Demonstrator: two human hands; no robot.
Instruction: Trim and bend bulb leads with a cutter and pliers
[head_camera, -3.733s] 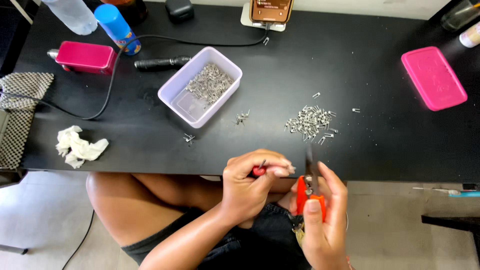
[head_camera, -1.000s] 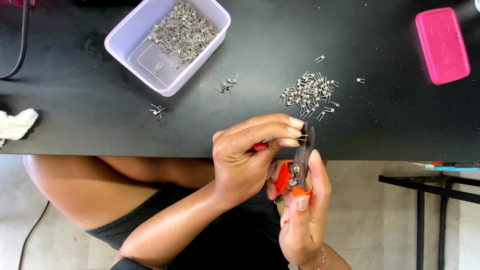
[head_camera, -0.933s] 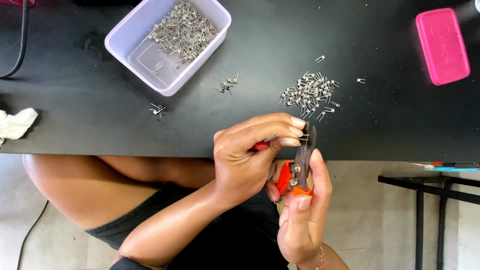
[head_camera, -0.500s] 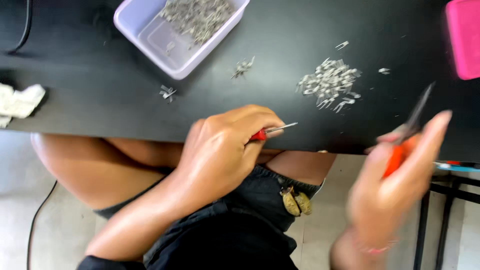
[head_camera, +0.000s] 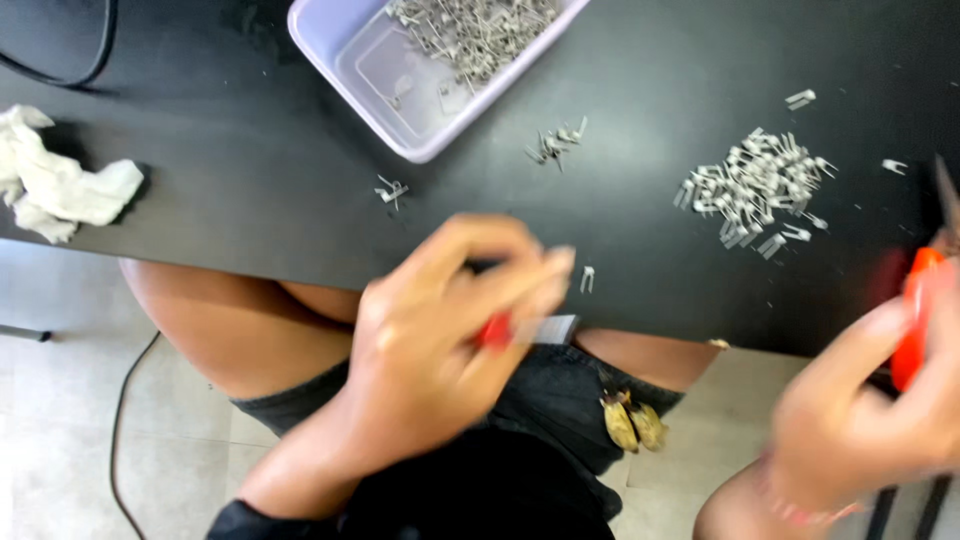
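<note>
1. Your left hand (head_camera: 430, 340) sits low at centre, just off the near edge of the black table (head_camera: 200, 180), blurred; thumb and fingers are pressed together, pinching a small red-handled tool (head_camera: 497, 330) whose pale tip (head_camera: 550, 328) pokes out toward the right
2. Your right hand (head_camera: 880, 410) is at the far right edge, well apart from the left and heavily smeared; its fingers are curled around orange-handled pliers (head_camera: 915, 320), with the dark metal nose (head_camera: 945, 195) pointing up over the table
3. Whether the pliers' jaws are spread or together, you cannot tell through the blur
4. A loose heap of small grey metal parts (head_camera: 755, 190) lies on the table between your two hands, nearer the right; a few strays (head_camera: 800, 98) sit just beyond it
5. One single part (head_camera: 587, 278) lies near the table edge, just beside your left fingertips
6. A pale lilac tray (head_camera: 420, 90) stands tilted at top centre with more grey parts (head_camera: 475, 30) piled in its far end; a small cluster (head_camera: 555, 145) lies just outside its rim, another (head_camera: 390, 188) near its corner
7. A crumpled white cloth (head_camera: 60, 185) rests at the left edge of the table
8. Your lap in dark shorts (head_camera: 560, 400) shows below the table
</note>
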